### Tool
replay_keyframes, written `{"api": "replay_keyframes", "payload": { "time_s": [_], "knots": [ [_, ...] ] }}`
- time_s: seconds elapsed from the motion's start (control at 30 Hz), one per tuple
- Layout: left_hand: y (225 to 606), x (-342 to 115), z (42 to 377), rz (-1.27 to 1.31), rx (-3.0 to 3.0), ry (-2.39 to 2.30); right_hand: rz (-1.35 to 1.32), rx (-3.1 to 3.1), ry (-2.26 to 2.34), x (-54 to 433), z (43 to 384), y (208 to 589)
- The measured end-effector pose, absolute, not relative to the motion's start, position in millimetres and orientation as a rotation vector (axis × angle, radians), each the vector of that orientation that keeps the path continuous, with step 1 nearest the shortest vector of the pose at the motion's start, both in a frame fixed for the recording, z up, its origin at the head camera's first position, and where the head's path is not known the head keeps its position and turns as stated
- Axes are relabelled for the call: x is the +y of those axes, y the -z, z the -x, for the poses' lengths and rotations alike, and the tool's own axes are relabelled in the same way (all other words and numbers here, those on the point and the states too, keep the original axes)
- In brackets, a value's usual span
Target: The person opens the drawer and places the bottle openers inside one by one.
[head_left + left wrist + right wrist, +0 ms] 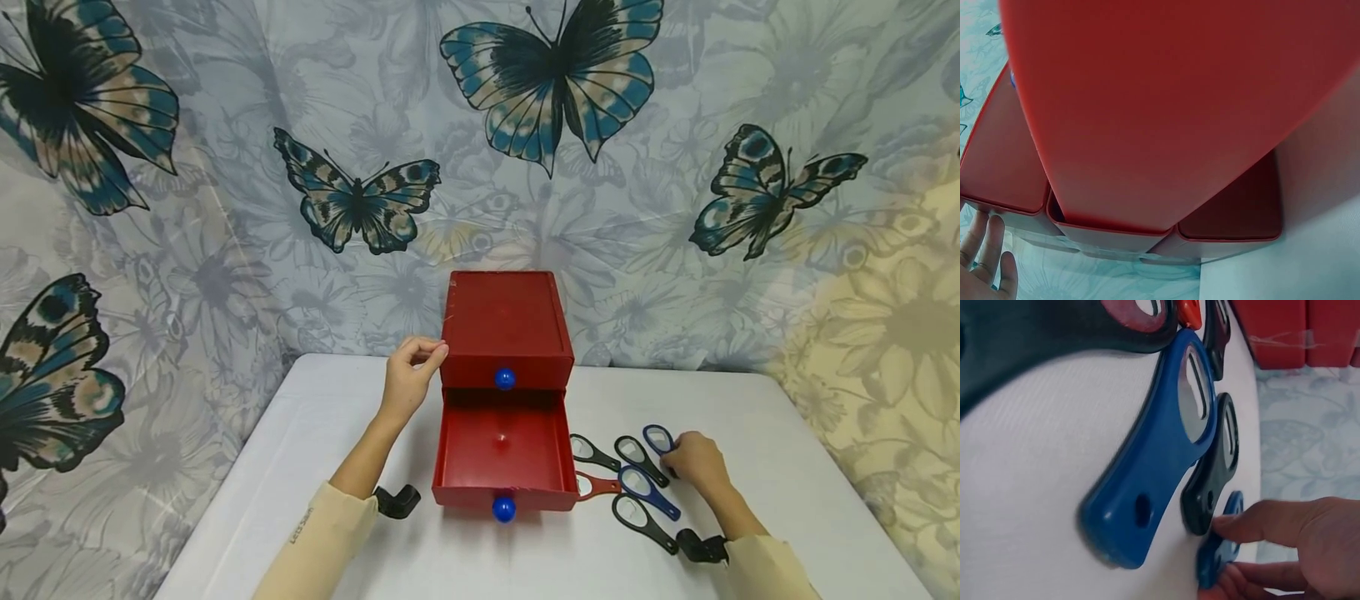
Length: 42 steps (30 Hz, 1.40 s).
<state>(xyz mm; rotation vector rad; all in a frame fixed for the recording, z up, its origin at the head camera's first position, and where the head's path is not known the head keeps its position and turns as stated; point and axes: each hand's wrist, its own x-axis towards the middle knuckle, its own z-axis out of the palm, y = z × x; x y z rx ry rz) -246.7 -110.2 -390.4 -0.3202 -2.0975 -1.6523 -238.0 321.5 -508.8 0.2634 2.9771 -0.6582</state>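
A red two-drawer cabinet (502,321) stands on the table, its lower drawer (498,450) pulled out and bare inside. My left hand (411,375) touches the upper left side of the cabinet; in the left wrist view its fingers (990,247) look fairly straight against the casing. On the right, my right hand (697,458) pinches a blue magnifying glass (657,437) by its handle, thumb on one side and fingers on the other. That same glass (1217,553) lies partly hidden by the hand in the right wrist view. Beside it is a black magnifying glass (1200,503).
Several more magnifying glasses lie right of the drawer: a second blue one (651,493), a red one (602,486) and black ones (645,525). Blue round knobs (504,509) stick out from the drawer fronts. A butterfly-printed cloth (630,300) hangs behind the white table (300,467).
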Motion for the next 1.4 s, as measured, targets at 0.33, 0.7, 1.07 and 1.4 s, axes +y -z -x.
{"api": "replay_keyframes", "payload": {
  "time_s": [0.33, 0.7, 1.07, 1.4],
  "knots": [
    [391, -110, 246, 0.344, -2.061, 1.654, -0.311, 2.832, 1.093, 331, 236, 505],
    [391, -109, 244, 0.333, -2.070, 1.648, -0.196, 2.916, 1.326, 295, 231, 431],
    [389, -108, 246, 0.324, -2.080, 1.649, 0.153, 3.026, 1.453, 244, 210, 371],
    [392, -108, 247, 0.299, -2.081, 1.664, 0.609, 3.023, 1.330, 188, 190, 352]
  ]
}}
